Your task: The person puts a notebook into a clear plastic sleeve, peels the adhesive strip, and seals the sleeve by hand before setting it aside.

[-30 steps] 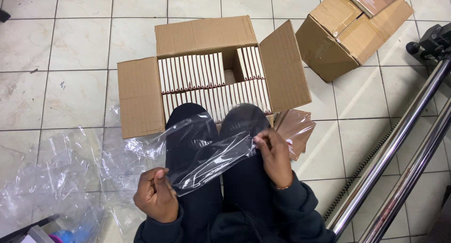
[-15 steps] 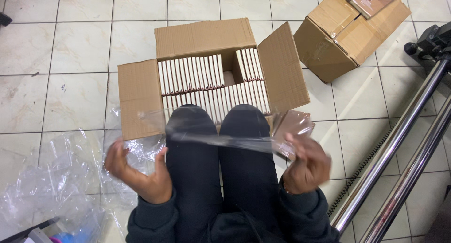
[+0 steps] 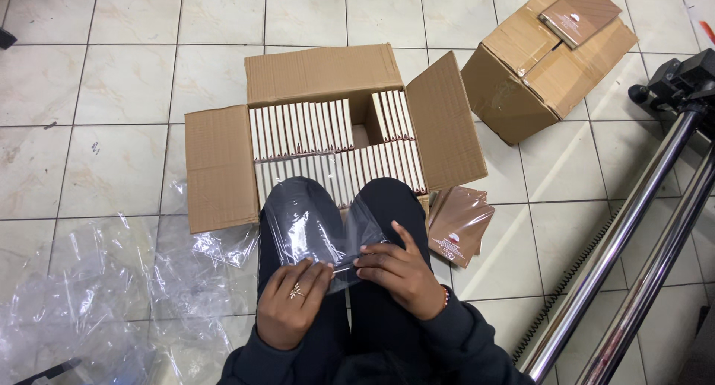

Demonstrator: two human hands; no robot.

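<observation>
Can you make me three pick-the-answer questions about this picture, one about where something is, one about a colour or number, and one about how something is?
1. Where is the open cardboard box?
A. On the floor in front of the person's knees
B. On a shelf
C. On top of the other box

2. How many cardboard boxes are there?
A. One
B. Two
C. Four

3. What are the hands doing with the clear plastic bag?
A. Both hold it
B. Only one touches it
C. Neither touches it

Answers:
1. A, it sits on the floor tiles just past the knees.
2. B, the open one and a closed box at upper right.
3. A, the left hand and right hand both grip its near edge.
</observation>
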